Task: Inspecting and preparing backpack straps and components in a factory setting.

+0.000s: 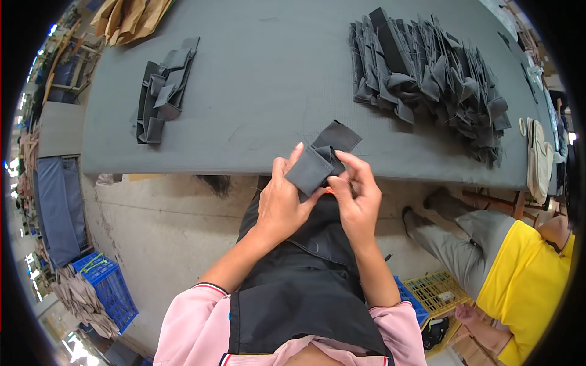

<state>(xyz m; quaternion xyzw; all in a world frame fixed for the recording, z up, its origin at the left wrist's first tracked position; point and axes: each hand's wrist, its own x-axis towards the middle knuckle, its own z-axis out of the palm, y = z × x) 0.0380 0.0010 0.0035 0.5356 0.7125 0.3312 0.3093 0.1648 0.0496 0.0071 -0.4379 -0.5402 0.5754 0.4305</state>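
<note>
The left hand (282, 204) pinches the lower left edge of a dark grey fabric piece (320, 160); its palm is turned away, so the grip underneath is hidden. The piece is folded, with its long axis slanting up and to the right over the near edge of the table (256, 79). The right hand (357, 194) clamps the fold from the right, and something orange shows between its fingers, too small to make out. Below and right, a yellow crate (436, 293) is partly cut off behind the arm.

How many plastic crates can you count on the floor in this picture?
3: a blue crate at lower left, a yellow crate at lower right, and a blue crate edge beside the person's right elbow. Others may be hidden.
</note>
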